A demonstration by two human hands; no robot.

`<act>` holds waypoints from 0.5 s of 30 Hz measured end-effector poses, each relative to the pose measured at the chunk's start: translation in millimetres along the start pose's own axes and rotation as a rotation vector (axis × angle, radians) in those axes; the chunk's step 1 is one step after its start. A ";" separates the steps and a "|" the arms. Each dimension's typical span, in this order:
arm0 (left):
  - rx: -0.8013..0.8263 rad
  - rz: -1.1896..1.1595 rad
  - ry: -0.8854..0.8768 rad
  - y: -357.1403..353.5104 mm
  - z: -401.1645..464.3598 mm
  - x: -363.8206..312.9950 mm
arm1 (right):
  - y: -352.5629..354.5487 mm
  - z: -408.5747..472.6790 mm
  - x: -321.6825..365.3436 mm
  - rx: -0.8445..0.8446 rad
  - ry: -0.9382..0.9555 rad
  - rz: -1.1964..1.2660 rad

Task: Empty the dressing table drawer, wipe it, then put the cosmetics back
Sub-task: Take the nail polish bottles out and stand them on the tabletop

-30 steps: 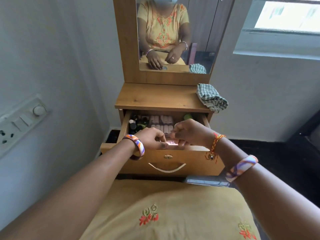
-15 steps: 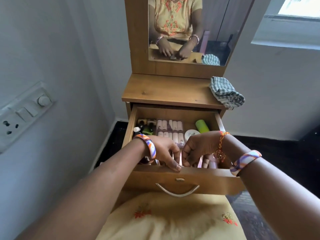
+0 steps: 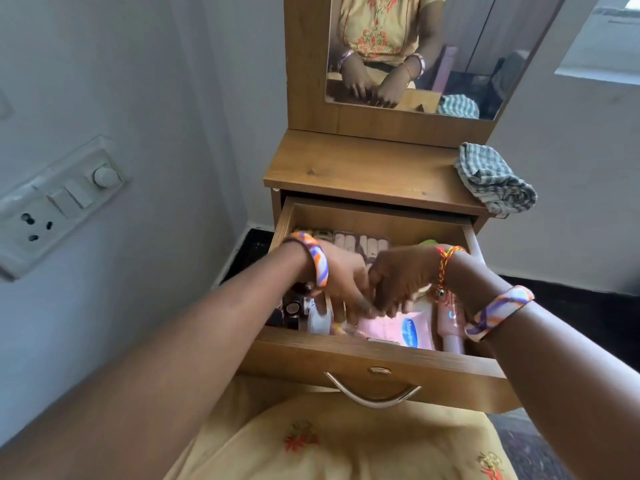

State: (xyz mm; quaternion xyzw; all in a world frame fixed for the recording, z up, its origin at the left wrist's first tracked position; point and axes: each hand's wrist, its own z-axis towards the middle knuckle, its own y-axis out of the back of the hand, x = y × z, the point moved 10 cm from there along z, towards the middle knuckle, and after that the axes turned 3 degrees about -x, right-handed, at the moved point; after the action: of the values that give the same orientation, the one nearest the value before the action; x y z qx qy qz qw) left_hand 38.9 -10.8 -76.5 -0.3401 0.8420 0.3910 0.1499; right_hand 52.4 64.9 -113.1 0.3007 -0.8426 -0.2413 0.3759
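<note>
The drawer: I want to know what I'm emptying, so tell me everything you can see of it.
The drawer is of brown wood-grain board, with a curved metal handle and a small round metal fitting above it on the front. It is pulled far out under the tabletop and is full of cosmetics, among them a pink packet at the front. Both hands reach in: left hand, right hand.

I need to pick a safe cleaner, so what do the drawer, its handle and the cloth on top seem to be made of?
Drawer: likely wood-grain laminate board; printed-looking grain with a smooth, low sheen.
Handle: polished metal by its look; curved silvery bar with bright highlights.
Cloth: woven checked fabric, probably cotton; matte, softly crumpled folds.
</note>
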 end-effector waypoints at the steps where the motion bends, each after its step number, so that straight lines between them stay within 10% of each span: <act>1: -0.097 0.009 0.016 19.2 0.3 3.0 | 8.6 -11.0 31.4 -0.060 0.019 -0.012; 6: -0.715 0.471 0.226 113.0 -13.5 35.1 | 45.4 0.2 69.1 -0.509 0.109 -0.198; 15: -0.670 0.751 0.357 107.4 11.7 52.5 | 33.8 39.1 83.2 -0.608 0.158 -0.595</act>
State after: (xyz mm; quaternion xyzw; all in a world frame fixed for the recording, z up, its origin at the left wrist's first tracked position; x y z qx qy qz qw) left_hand -73.3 23.9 -51.6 -0.1057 0.7472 0.6012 -0.2630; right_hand -33.6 38.5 -74.6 0.4236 -0.5785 -0.5527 0.4247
